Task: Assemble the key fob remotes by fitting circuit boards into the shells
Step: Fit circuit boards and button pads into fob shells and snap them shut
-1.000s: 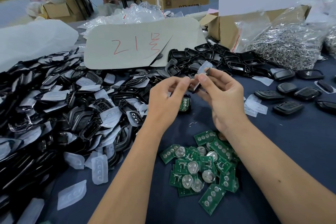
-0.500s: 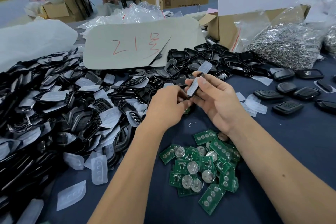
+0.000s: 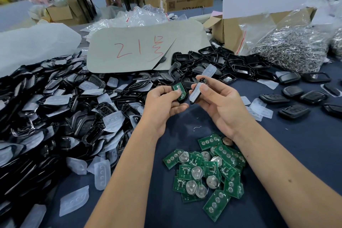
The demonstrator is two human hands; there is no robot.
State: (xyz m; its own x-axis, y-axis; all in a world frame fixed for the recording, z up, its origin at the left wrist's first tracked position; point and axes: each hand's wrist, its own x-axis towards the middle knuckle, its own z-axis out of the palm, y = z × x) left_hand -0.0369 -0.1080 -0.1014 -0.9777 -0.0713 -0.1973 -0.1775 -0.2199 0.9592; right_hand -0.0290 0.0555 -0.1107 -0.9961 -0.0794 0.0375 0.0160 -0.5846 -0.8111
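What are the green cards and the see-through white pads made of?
The green cards look like rigid circuit board with a shiny green coating; many carry round silvery metal clips. The white pads look like soft, frosted rubber, maybe silicone, with raised button bumps, though the picture cannot confirm that.

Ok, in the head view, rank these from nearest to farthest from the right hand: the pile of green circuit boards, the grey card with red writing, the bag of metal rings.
From the right hand:
1. Pile of green circuit boards, just below the wrist, toward the person.
2. Grey card with red writing, beyond the hand, to the left.
3. Bag of metal rings, far right corner.
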